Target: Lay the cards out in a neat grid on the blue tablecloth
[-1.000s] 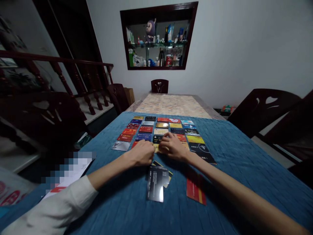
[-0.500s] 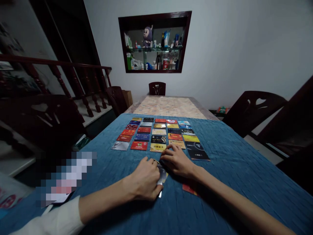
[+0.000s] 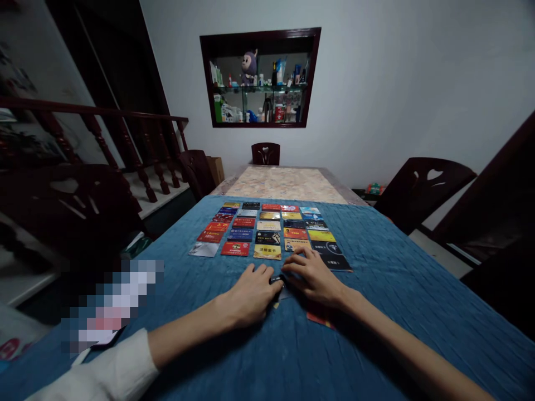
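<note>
My left hand (image 3: 254, 295) is closed on a small stack of cards, its thumb over a black card (image 3: 277, 279). A greyish card (image 3: 286, 292) shows in the gap between my hands, partly hidden. My right hand (image 3: 314, 278) is just to the right, fingers bent and slightly apart, fingertips at the edge of the held cards. Its thumb is hidden. A red card (image 3: 320, 316) lies beneath the right wrist. Ahead, rows of cards lie face up, with a gold card (image 3: 267, 252), a red card (image 3: 234, 248) and a black card (image 3: 337, 262) in the near part.
A blue cloth (image 3: 200, 356) covers the near table; a patterned tabletop (image 3: 288, 184) shows beyond. A pixelated item (image 3: 115, 306) lies at the left. Dark wooden chairs stand around, one at the right (image 3: 430, 184). A shelf niche (image 3: 259, 125) is set in the wall.
My left hand has turned and its thumb has moved up onto the stack. My right hand has shifted slightly, its fingers more apart. The view has moved slightly.
</note>
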`<state>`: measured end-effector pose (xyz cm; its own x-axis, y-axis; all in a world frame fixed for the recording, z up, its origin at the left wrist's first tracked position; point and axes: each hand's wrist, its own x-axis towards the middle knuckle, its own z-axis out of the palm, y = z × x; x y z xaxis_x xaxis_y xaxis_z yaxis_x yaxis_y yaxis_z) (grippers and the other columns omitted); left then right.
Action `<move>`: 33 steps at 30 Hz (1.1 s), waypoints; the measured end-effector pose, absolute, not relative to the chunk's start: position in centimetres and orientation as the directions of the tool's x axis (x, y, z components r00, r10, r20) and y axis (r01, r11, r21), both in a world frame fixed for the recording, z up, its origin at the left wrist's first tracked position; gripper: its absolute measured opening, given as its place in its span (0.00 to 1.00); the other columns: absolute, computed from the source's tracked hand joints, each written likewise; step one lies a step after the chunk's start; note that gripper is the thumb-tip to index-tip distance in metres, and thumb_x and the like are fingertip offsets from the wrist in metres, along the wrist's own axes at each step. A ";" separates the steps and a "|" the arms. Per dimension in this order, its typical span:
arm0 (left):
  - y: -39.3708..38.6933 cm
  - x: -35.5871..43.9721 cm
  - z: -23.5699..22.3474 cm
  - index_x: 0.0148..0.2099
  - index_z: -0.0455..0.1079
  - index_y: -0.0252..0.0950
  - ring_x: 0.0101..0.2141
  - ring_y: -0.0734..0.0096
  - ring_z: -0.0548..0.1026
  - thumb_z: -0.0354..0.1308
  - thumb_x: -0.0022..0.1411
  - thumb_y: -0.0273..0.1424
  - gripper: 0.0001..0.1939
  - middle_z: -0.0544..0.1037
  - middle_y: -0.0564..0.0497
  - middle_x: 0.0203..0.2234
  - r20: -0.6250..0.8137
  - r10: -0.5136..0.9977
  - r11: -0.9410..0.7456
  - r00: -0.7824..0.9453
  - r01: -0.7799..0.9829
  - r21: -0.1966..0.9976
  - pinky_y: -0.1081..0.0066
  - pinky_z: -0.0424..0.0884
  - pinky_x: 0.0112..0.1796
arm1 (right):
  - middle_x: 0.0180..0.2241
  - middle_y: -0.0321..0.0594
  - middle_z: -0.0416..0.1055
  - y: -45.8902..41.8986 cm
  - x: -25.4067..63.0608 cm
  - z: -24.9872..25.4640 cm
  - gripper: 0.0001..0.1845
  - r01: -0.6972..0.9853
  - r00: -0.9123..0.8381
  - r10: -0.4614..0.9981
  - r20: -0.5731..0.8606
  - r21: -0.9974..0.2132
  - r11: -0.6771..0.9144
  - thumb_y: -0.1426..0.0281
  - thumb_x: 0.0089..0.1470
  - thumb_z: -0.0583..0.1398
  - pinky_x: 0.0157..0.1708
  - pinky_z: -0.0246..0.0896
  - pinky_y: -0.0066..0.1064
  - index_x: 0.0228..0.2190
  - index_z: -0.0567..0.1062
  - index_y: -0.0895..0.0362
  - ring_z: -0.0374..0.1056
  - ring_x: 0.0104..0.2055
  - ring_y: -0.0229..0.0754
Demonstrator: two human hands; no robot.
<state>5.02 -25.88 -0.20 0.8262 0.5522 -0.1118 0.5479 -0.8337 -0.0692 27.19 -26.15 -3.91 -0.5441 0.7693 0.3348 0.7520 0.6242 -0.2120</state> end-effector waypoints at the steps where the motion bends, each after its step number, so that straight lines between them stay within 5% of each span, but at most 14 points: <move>1: -25.7 5.0 -0.1 0.56 0.69 0.38 0.50 0.50 0.70 0.55 0.62 0.28 0.19 0.73 0.38 0.48 -0.102 0.558 -0.830 0.824 0.555 -0.059 0.56 0.65 0.47 | 0.49 0.44 0.75 -26.2 27.2 -3.8 0.14 0.750 -0.546 0.769 0.333 -0.215 0.626 0.67 0.63 0.57 0.53 0.52 0.50 0.49 0.76 0.50 0.59 0.54 0.52; 5: -25.2 4.3 0.7 0.49 0.71 0.38 0.51 0.52 0.70 0.55 0.64 0.33 0.12 0.73 0.40 0.48 -0.079 0.595 -0.803 0.800 0.597 -0.003 0.56 0.65 0.49 | 0.51 0.45 0.74 -26.7 27.1 -3.3 0.18 0.733 -0.579 0.755 0.307 -0.209 0.647 0.61 0.61 0.60 0.54 0.52 0.51 0.51 0.75 0.50 0.58 0.56 0.54; 13: -25.4 3.2 1.6 0.46 0.74 0.33 0.47 0.51 0.74 0.60 0.59 0.34 0.14 0.76 0.39 0.45 -0.144 0.598 -0.796 0.788 0.606 0.010 0.58 0.68 0.47 | 0.56 0.48 0.71 -27.1 26.3 -2.9 0.29 0.715 -0.641 0.751 0.160 -0.231 0.660 0.56 0.55 0.64 0.54 0.53 0.54 0.55 0.72 0.55 0.56 0.57 0.58; 26: -26.0 3.6 1.8 0.43 0.75 0.31 0.44 0.52 0.76 0.58 0.60 0.30 0.11 0.77 0.39 0.43 -0.188 0.551 -0.830 0.813 0.557 -0.020 0.60 0.71 0.42 | 0.44 0.45 0.77 -27.4 26.3 -2.2 0.17 0.638 -0.706 0.676 0.210 -0.223 0.737 0.65 0.52 0.66 0.52 0.54 0.48 0.44 0.79 0.56 0.60 0.52 0.52; 33: -25.6 3.1 2.3 0.39 0.75 0.35 0.38 0.56 0.78 0.58 0.56 0.28 0.08 0.80 0.42 0.39 -0.129 0.510 -0.844 0.850 0.524 0.116 0.65 0.71 0.37 | 0.39 0.44 0.77 -27.5 26.5 -2.2 0.12 0.587 -0.725 0.641 0.252 -0.261 0.766 0.66 0.54 0.65 0.49 0.57 0.44 0.40 0.79 0.57 0.63 0.49 0.50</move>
